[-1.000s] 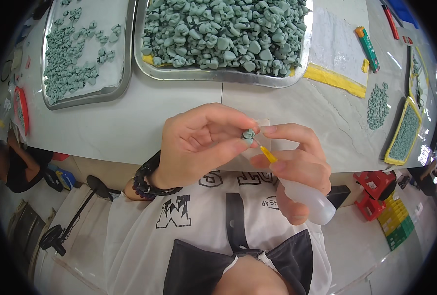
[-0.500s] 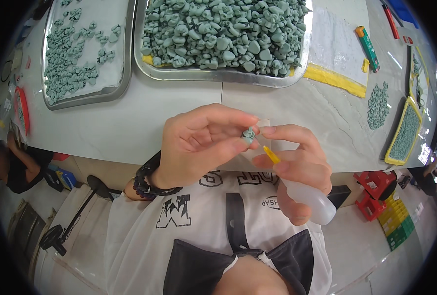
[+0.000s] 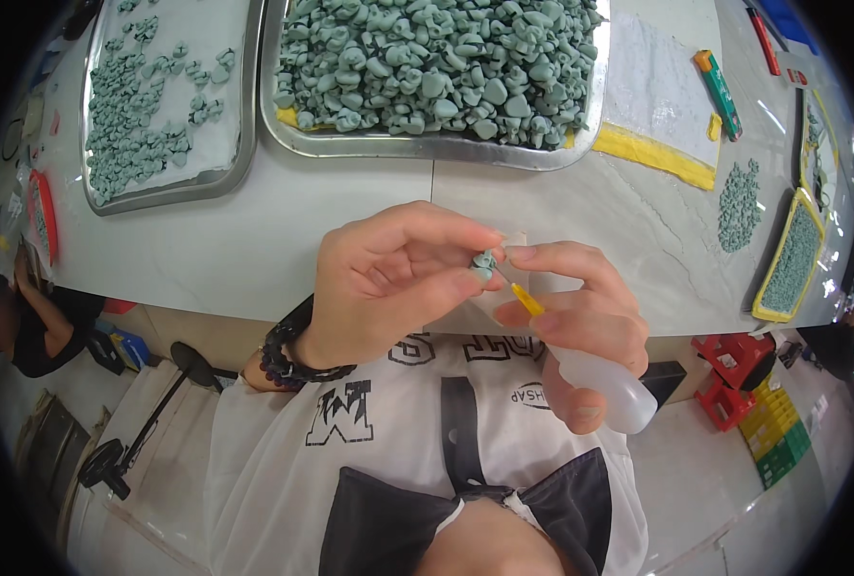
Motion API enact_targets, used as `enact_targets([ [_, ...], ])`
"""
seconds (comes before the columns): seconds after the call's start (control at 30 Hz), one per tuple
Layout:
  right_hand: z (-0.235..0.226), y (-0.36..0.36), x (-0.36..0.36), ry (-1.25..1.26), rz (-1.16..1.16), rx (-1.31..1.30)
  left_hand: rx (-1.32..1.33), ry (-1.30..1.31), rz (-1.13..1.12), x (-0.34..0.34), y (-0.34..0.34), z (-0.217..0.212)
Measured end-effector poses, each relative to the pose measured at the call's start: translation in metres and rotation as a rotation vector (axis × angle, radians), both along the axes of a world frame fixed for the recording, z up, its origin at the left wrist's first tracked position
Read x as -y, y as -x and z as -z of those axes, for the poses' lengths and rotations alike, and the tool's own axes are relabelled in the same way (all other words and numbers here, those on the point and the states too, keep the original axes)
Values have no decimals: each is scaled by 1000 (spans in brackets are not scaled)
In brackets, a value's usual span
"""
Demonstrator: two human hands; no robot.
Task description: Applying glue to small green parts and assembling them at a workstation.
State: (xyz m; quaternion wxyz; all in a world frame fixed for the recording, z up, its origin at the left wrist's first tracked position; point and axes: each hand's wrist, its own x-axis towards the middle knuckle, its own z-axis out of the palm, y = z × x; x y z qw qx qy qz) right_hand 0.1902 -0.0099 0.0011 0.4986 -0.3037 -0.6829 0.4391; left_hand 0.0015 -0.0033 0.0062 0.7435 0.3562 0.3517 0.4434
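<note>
Between the thumb and fingers of my left hand (image 3: 379,274) is a small grey-green molded piece (image 3: 485,262), pinched in front of my chest. My right hand (image 3: 590,312) is closed around a translucent white squeeze bottle (image 3: 624,398). The bottle's yellow nozzle (image 3: 527,299), with a thin needle tip, points up and left at the piece. The tip is very close to the piece; whether they touch I cannot tell. My right forefinger also reaches toward the piece.
A metal tray (image 3: 427,148) heaped with grey-green pieces stands ahead, with another tray (image 3: 244,158) of smaller pieces at its left. At right lie a loose pile of tiny parts (image 3: 740,206), a yellow-rimmed tray (image 3: 761,309) and a green-orange box (image 3: 721,101).
Both hands stay almost in place. The yellow nozzle has shifted very slightly left, and the piece has turned a little in my left fingers.
</note>
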Motion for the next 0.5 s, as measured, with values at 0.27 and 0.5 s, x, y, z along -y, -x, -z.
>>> enact_targets([
  [0.27, -4, -15, -8, -9, 305, 167, -83, -6, -4, 4, 2, 2],
  [0.5, 2, -68, -31, -280, 306, 876, -99, -4, -17, 4, -1, 2],
])
